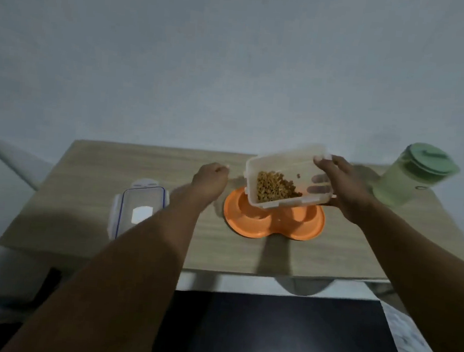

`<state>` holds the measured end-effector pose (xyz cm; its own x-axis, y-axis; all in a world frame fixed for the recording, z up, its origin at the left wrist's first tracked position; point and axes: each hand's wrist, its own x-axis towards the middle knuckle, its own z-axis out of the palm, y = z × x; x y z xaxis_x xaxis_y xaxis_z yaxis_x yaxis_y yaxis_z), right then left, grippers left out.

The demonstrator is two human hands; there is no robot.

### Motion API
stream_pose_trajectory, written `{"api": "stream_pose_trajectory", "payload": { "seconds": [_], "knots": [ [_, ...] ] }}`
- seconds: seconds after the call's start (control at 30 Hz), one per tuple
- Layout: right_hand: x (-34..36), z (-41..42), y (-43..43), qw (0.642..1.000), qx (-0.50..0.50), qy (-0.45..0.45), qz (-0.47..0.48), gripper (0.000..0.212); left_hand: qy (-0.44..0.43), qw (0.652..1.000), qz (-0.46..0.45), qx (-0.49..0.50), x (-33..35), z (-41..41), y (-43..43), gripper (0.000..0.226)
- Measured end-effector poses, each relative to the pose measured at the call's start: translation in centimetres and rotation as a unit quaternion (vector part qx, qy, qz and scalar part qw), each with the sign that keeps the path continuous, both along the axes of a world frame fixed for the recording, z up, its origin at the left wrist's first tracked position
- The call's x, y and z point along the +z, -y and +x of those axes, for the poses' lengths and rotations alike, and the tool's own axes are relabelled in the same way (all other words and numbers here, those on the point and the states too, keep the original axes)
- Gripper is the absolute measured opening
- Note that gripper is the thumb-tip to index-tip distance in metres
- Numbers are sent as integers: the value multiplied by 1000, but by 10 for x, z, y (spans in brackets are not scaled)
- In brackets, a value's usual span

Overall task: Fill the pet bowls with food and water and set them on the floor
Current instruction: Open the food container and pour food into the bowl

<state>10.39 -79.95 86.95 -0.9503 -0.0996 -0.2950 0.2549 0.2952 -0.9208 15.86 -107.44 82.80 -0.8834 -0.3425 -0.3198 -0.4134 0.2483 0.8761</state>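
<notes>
A clear food container [284, 177] holding brown kibble [275, 191] is gripped at its right end by the right hand [342, 189] and held tilted above the left well of the orange double pet bowl [273, 220], which is set on the wooden table [81, 218]. The left hand [210, 181] is loosely curled, empty, just left of the bowl.
</notes>
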Motion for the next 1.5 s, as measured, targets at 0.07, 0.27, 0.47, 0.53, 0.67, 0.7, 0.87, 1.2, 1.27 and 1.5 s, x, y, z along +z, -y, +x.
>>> {"api": "stream_pose_trajectory", "payload": {
  "seconds": [0.07,0.27,0.47,0.53,0.67,0.7,0.87,1.2,1.27,1.5],
  "knots": [
    [-3,1,-12,996,-44,-68,34,62,58,987,-127,-75,-26,12,-12,35],
    [-18,5,-20,969,-72,-192,138,69,147,913,-246,-291,-83,43,-27,76],
    [-23,11,0,963,-74,-202,163,69,171,899,-245,-321,-83,48,-21,97],
    [-23,11,8,962,-68,-207,163,68,171,905,-230,-316,-83,50,-19,100],
    [-21,14,23,942,-37,-260,208,67,177,912,-217,-301,-83,52,-19,100],
    [-20,14,26,937,-29,-270,222,67,177,913,-212,-300,-82,51,-19,100],
    [-22,12,35,920,-4,-297,256,70,187,917,-189,-298,-76,49,-18,96],
    [-23,11,37,911,19,-320,260,72,185,925,-165,-286,-73,51,-18,95],
    [-23,12,38,911,19,-320,258,72,185,926,-165,-286,-74,51,-18,96],
    [-25,11,38,908,14,-327,261,72,182,928,-159,-285,-73,51,-18,96]
  ]
}}
